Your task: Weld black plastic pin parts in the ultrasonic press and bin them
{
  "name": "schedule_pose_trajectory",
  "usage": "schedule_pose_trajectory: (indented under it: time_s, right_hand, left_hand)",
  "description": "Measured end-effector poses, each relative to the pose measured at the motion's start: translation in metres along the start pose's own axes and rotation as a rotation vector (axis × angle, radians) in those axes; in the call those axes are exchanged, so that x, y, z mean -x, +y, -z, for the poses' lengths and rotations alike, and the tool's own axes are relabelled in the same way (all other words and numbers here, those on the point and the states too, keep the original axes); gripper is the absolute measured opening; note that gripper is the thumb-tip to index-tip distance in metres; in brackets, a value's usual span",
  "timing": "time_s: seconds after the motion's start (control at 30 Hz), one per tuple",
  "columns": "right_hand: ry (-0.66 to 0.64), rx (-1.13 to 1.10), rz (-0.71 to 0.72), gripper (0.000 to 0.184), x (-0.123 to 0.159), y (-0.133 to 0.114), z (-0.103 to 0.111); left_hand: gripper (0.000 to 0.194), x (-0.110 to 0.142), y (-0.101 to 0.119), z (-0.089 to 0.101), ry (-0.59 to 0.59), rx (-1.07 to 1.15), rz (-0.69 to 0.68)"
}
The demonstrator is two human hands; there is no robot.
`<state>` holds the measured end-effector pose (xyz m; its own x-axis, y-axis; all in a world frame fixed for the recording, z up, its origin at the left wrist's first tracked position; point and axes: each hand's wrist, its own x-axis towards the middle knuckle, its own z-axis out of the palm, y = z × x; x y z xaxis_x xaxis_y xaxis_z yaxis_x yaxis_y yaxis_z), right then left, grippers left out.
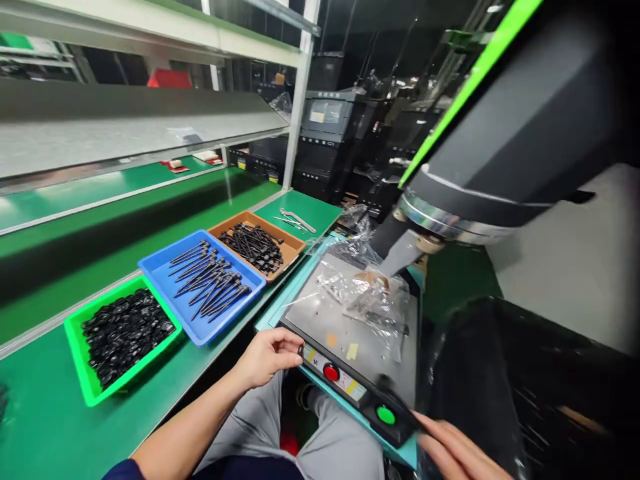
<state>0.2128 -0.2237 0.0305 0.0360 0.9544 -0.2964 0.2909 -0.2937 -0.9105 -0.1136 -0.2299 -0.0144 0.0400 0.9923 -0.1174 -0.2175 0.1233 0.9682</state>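
Observation:
My left hand [267, 359] is closed in a pinch at the left end of the machine's control panel [367, 395]. A small dark spot shows at its fingertips; I cannot make out what they hold. At the panel's right end, my right hand [457, 448] grips a thin black rod [400, 401] with a blurred knob-like end, close to the green button [386, 415]. A red button [331, 372] lies between the hands. Behind the panel, crumpled clear plastic [373, 300] covers part of the metal plate [313, 300], under the machine's grey angled tip [401, 253].
On the green bench at left stand a green tray [80, 363] of black pieces, a blue tray [155, 267] of black rods in rows, and a brown tray [293, 250] of jumbled black rods. Tweezers [299, 220] lie beyond. The machine's dark head [525, 127] overhangs the right.

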Motion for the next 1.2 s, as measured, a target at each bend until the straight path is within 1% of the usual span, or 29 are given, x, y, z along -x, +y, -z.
schedule_pose_trajectory:
  time_s: [0.03,0.1,0.13,0.17,0.23,0.33,0.43,0.53,0.63,0.77,0.83,0.87,0.93,1.07,1.13,1.2]
  right_hand:
    - [-0.045,0.015,0.033,0.027,0.005,0.000,-0.013]
    - [-0.296,0.179,0.242,0.027,0.010,-0.005,-0.041]
    - [-0.355,0.219,0.318,0.028,0.011,-0.009,-0.054]
    - [-0.398,0.260,0.387,0.030,0.011,-0.013,-0.065]
    - [-0.437,0.311,0.473,0.032,0.010,-0.018,-0.080]
    - [-0.452,0.351,0.525,0.032,0.008,-0.019,-0.087]
    - [-0.502,0.347,0.515,0.032,0.003,-0.012,-0.087]
    - [-0.615,0.259,0.416,0.031,-0.002,-0.003,-0.086]
    - [-0.704,0.074,0.230,0.034,-0.004,0.005,-0.087]
    - [-0.848,-0.216,-0.093,0.041,-0.003,0.010,-0.090]
    - [-0.868,-0.296,-0.193,0.045,-0.002,0.011,-0.092]
    - [-0.862,-0.315,-0.204,0.046,-0.001,0.012,-0.093]
    - [-0.835,-0.333,-0.171,0.045,0.000,0.016,-0.096]
    - [-0.768,-0.350,-0.038,0.045,0.002,0.031,-0.106]
    - [-0.725,-0.340,0.048,0.043,0.003,0.038,-0.112]
    - [-0.714,-0.346,0.124,0.039,0.004,0.041,-0.116]
  left_hand:
    - [0.038,0.001,0.003,-0.004,-0.032,-0.028,-0.020]
    - [0.035,0.004,0.011,-0.007,-0.091,-0.076,-0.059]
    - [0.034,0.006,0.015,-0.007,-0.109,-0.096,-0.077]
    - [0.033,0.009,0.018,-0.006,-0.116,-0.112,-0.095]
    - [0.031,0.014,0.022,-0.001,-0.104,-0.144,-0.124]
    - [0.030,0.020,0.026,0.007,-0.073,-0.194,-0.139]
    - [0.029,0.022,0.026,0.012,-0.076,-0.238,-0.152]
    - [0.026,0.021,0.025,0.015,-0.110,-0.252,-0.164]
    - [0.025,0.020,0.025,0.015,-0.133,-0.269,-0.167]
    - [0.026,0.019,0.026,0.015,-0.215,-0.297,-0.164]
    - [0.025,0.018,0.026,0.014,-0.239,-0.315,-0.163]
    - [0.024,0.018,0.025,0.014,-0.238,-0.323,-0.163]
    - [0.023,0.016,0.023,0.013,-0.232,-0.342,-0.165]
    - [0.022,0.011,0.019,0.009,-0.238,-0.352,-0.195]
    - [0.023,0.006,0.018,0.002,-0.237,-0.333,-0.214]
    - [0.022,0.001,0.016,-0.007,-0.229,-0.316,-0.225]
